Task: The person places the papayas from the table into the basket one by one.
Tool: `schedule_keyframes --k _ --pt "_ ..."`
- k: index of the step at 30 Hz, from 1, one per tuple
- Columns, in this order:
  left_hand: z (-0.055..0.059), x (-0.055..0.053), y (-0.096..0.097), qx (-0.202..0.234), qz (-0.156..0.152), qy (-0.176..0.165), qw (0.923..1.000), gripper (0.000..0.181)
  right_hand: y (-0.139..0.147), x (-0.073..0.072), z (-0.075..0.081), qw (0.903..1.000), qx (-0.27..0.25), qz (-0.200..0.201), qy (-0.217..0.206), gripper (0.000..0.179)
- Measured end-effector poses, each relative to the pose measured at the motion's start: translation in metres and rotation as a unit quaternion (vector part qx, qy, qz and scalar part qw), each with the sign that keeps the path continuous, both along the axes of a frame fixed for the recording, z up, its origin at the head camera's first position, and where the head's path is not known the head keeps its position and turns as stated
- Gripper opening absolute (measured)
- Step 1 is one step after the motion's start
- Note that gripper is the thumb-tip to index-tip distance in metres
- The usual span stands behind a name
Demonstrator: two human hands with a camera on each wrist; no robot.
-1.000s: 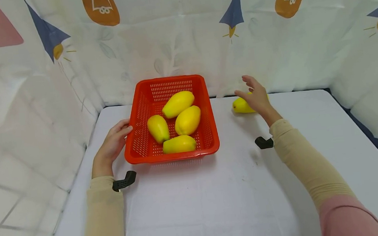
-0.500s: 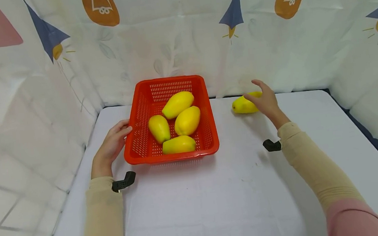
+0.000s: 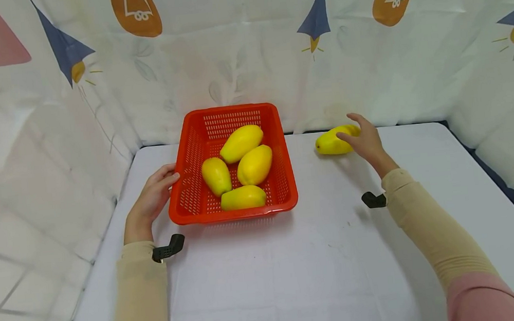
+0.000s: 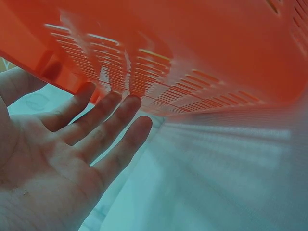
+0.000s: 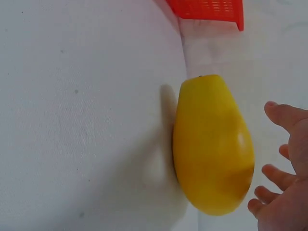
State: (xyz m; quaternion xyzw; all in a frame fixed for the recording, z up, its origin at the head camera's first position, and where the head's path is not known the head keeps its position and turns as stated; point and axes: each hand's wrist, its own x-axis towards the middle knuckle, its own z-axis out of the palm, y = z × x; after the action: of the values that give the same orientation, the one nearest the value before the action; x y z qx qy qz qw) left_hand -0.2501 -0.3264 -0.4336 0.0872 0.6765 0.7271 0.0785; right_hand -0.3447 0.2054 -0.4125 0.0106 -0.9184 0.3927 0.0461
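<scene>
A red plastic basket (image 3: 286,178) with slotted walls stands on the table and holds several yellow papayas (image 3: 255,165). At its left side, my left hand (image 3: 152,197) touches the outer wall and rim. The left wrist view shows its fingers (image 4: 113,139) extended under the rim against the slots; the thumb tip is hidden there. Another papaya (image 3: 331,143) lies on its side near the table's back edge, right of the basket. My right hand (image 3: 368,144) hovers beside its right end, thumb and fingers spread. In the right wrist view a gap separates the papaya (image 5: 214,149) from the fingers.
The table (image 3: 269,283) has a white cover. A patterned white curtain (image 3: 246,53) hangs along its back, with more curtain on both sides. Dark wrist mounts (image 3: 169,247) jut inward from both sleeves.
My right hand has moved to the right and slightly toward the viewer, uncovering more of the loose papaya. The left hand and the basket have stayed in place.
</scene>
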Motion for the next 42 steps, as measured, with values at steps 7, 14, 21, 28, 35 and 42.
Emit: schedule_keyframes --k 7,14,21,28,35,42 --pt "0.0 0.0 0.0 -0.004 -0.002 -0.002 1.0 0.026 0.002 0.001 -0.004 0.9998 0.004 -0.005 -0.02 0.072" --pt "0.0 0.0 0.0 -0.011 0.002 -0.006 0.9999 0.025 0.003 0.0 -0.007 0.9995 0.013 -0.011 -0.028 0.071" --pt "0.0 0.0 -0.001 -0.001 -0.002 -0.002 1.0 0.025 0.007 0.0 -0.008 0.9993 0.016 -0.01 -0.034 0.072" --pt "0.0 0.0 0.0 0.004 -0.005 0.0 1.0 0.025 0.01 0.001 -0.011 0.9991 0.026 -0.016 -0.03 0.071" --pt "-0.001 -0.001 -0.001 -0.001 -0.004 -0.004 1.0 0.027 0.014 0.006 -0.01 0.9994 0.003 -0.032 -0.009 0.067" --pt "-0.001 -0.001 -0.002 -0.004 -0.004 -0.005 1.0 0.027 0.016 0.007 -0.01 0.9986 0.012 -0.052 -0.002 0.065"
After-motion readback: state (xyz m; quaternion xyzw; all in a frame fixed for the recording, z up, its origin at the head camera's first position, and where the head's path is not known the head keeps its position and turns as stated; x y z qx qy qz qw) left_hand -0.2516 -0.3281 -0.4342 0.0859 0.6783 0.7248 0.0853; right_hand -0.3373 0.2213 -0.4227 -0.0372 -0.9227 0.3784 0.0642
